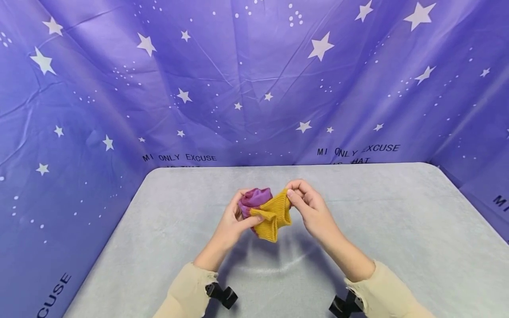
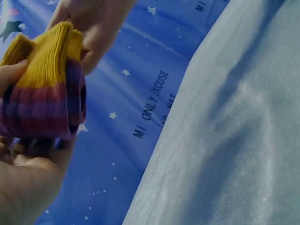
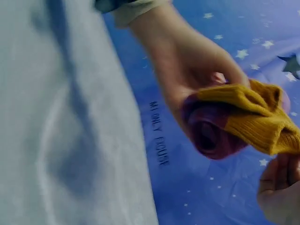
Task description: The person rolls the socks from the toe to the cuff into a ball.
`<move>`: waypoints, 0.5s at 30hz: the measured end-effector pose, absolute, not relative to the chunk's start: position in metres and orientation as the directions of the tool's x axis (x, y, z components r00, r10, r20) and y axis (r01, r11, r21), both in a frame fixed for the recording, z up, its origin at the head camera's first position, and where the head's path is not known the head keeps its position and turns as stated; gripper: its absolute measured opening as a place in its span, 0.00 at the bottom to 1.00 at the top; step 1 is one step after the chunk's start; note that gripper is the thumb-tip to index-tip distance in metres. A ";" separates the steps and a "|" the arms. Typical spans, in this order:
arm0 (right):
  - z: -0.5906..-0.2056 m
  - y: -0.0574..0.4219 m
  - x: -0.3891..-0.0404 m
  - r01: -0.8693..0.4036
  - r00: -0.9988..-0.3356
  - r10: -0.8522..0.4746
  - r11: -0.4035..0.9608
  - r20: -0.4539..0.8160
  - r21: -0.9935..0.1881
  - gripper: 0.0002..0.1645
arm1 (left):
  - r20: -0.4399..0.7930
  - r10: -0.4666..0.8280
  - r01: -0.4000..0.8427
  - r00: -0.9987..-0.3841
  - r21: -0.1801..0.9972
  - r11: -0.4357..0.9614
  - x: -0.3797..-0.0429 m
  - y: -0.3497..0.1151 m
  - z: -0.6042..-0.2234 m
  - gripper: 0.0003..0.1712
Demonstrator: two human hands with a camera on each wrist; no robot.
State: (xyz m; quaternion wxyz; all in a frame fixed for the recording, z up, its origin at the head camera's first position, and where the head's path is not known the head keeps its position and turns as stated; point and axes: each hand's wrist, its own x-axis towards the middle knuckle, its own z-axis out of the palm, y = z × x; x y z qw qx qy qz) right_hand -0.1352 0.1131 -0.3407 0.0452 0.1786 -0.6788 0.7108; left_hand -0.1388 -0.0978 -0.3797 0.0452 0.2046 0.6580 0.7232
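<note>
A rolled bundle of socks [image 1: 256, 198], purple and maroon striped with yellow ribbed cuffs [image 1: 279, 207], is held up above the grey table. My left hand [image 1: 227, 227] grips the rolled striped part, its thumb across the yellow knit. With thumb and fingertips, my right hand [image 1: 316, 215] pinches the upper corner of one cuff and stretches it out to the right. Seen from the left wrist, the stripes [image 2: 37, 110] curve round the roll below the yellow ribbing. In the right wrist view the roll's spiral end [image 3: 206, 136] shows; the left palm hides part of it.
The table [image 1: 159, 256] has a pale grey cloth-like surface with rounded far corners. Behind it and at both sides hangs a purple-blue curtain [image 1: 238, 62] with white stars and black lettering. A black wrist mount [image 1: 222, 295] sits at each cream sleeve [image 1: 188, 289].
</note>
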 end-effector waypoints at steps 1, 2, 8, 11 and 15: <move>-0.340 0.113 -0.135 -0.289 -0.936 -0.171 -0.120 0.307 -0.950 0.07 | 0.251 0.342 0.219 -0.905 0.967 -0.130 -0.138 -0.098 -0.379 0.32; -0.339 0.112 -0.136 -0.277 -0.940 -0.159 -0.159 0.302 -0.948 0.06 | 0.271 0.353 0.242 -0.896 0.962 -0.123 -0.137 -0.098 -0.378 0.32; -0.341 0.108 -0.138 -0.353 -0.927 -0.123 -0.033 0.354 -0.935 0.06 | 0.367 0.433 0.413 -0.823 0.911 0.012 -0.126 -0.100 -0.369 0.27; -0.346 0.104 -0.136 -0.424 -0.897 -0.172 0.068 0.408 -0.903 0.06 | 0.383 0.459 0.470 -0.801 0.878 0.088 -0.123 -0.098 -0.360 0.25; -0.352 0.101 -0.135 -0.433 -0.882 -0.210 0.015 0.421 -0.901 0.02 | 0.375 0.450 0.477 -0.810 0.869 0.135 -0.122 -0.095 -0.352 0.30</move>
